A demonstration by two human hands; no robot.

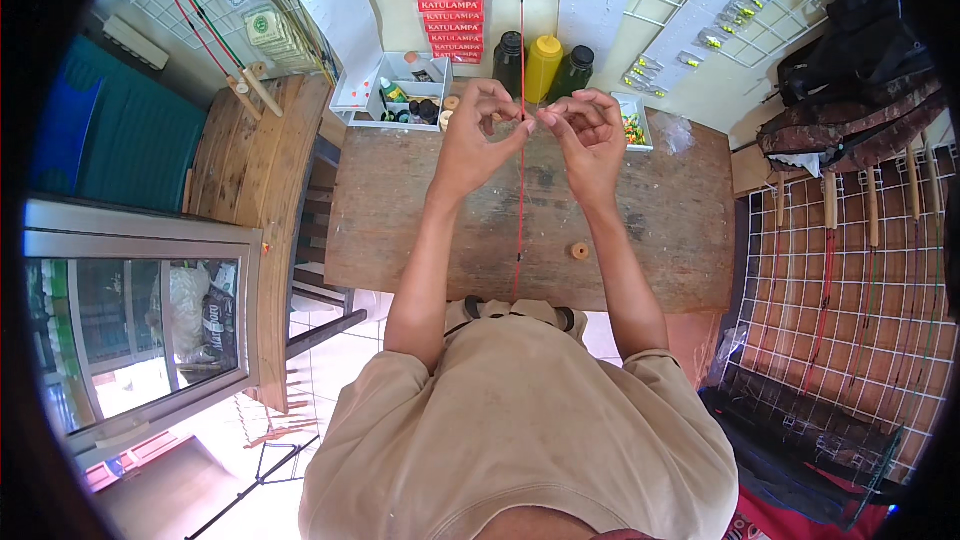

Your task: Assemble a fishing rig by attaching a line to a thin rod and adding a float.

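A thin red fishing rod (521, 190) with dark bindings runs from my body across the wooden table (430, 230) toward the wall, a pink bit at its far tip. My left hand (484, 135) pinches thumb and index finger together on the rod, at a dark binding. Just right of the rod, my right hand (587, 140) holds its thumb and index finger pressed together, close to the left fingertips. Whatever lies between the right fingertips is too small to tell. A cork ring (580, 251) lies on the table by my right forearm.
Beyond my hands stand a yellow squeeze bottle (543, 65) and two dark bottles (508, 58). White trays hold small bottles (393, 90) at left and colourful bits (632, 130) at right. More rods hang on the right wire rack (850, 290). A glass-fronted cabinet (150, 320) stands left.
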